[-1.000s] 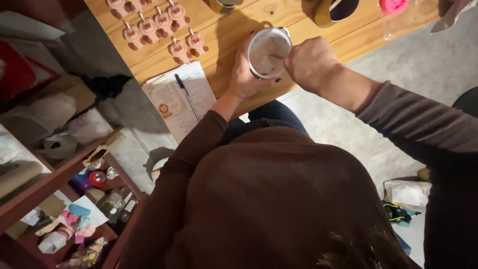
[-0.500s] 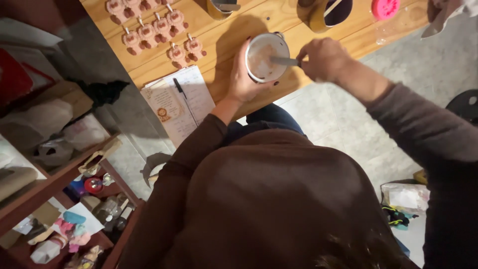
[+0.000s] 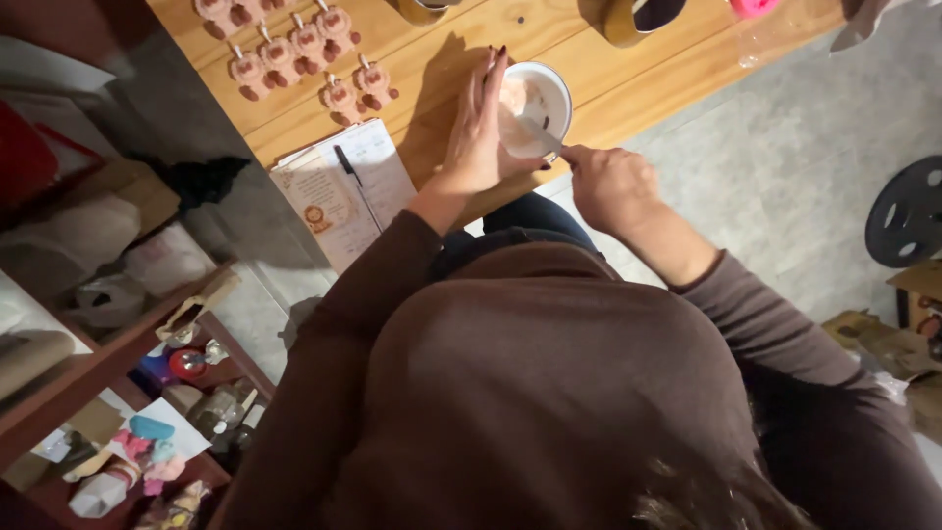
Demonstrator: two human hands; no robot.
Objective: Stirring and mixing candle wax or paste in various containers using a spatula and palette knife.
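A white enamel cup stands near the edge of the wooden table, and everything else sits around it. The left hand lies flat against the cup's left side, fingers stretched out straight and pressed to the wall rather than curled round it, thumb toward the near rim. Inside the cup is a pale pinkish mix. The right hand, just off the table edge below and right of the cup, is closed in a fist around the handle of a metal spoon, whose far end dips over the near rim into the mix. Left of the cup, a cluster of small pink moulded figures lies on the table, and below them an open notebook with a black pen across it hangs partly over the table edge. Beyond the cup, at the top edge of the view, stand a yellow mug and part of a metal container. Further left of the notebook, wooden shelves hold jars and small coloured items.
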